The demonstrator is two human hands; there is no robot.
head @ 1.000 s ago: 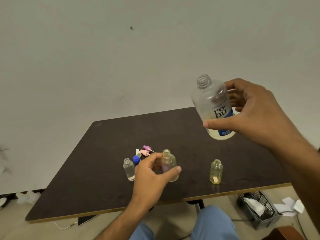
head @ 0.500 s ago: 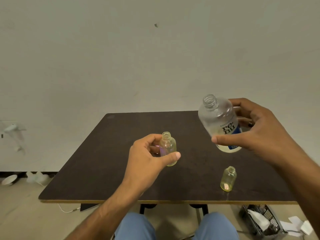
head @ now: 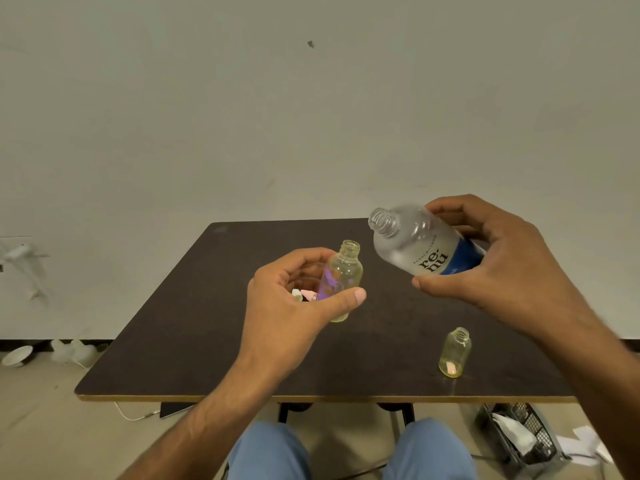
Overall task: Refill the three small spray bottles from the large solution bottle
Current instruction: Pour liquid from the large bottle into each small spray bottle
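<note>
**Large Bottle Tilted Toward Small Spray Bottle**

The left hand gripped a small spray bottle, thumb across its front and fingers curled behind. The bottle was clear, faintly yellow plastic, round-shouldered with a threaded open neck, held upright above the table. A purple tint showed on its left side, by the fingers.

The right hand clasped the large solution bottle, thumb under its body and fingers wrapped over the far side. This bottle was frosted, translucent plastic with a ribbed, uncapped neck, dark lettering and a blue band on its label. It leaned to the left, its mouth up and to the right of the small bottle's mouth, near it but not touching.

A second small spray bottle, the same yellowish clear plastic, stood upright and uncapped on the table near the front edge, below the right wrist; something pale pink showed at its bottom. Pale green and pink caps peeked out behind the left hand's fingers.

The tabletop was dark, matte and flat, with a lighter edge band. A black mesh basket holding white paper sat on the floor at lower right.
</note>
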